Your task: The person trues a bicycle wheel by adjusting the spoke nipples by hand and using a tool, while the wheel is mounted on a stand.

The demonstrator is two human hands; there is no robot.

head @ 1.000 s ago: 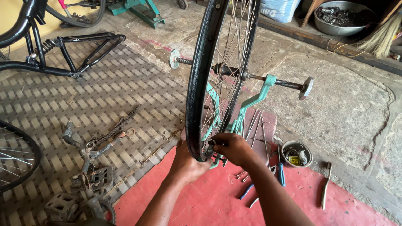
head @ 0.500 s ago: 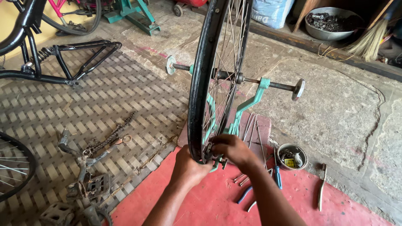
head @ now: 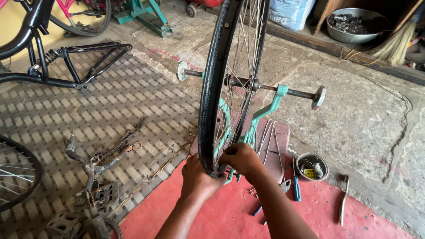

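A black bicycle wheel rim (head: 207, 102) with thin spokes stands upright in a green truing stand (head: 265, 110), its axle (head: 305, 94) running across. My left hand (head: 198, 177) grips the rim's lowest part from the left side. My right hand (head: 241, 159) is closed at the rim's inner edge among the spokes; whether it holds a small tool is hidden by the fingers. Both hands sit over a red mat (head: 230, 212).
Loose spokes (head: 270, 141) lie behind the stand. A small tin of parts (head: 311, 166), a blue-handled tool (head: 295, 188) and a metal tool (head: 344, 203) lie right. Chain (head: 119, 144), pedals (head: 99, 197), a bicycle frame (head: 66, 66) and another wheel (head: 13, 177) lie left on a woven mat.
The view has shifted slightly; my hands stay at the bottom of the rim, with the right hand working a little at the spokes.
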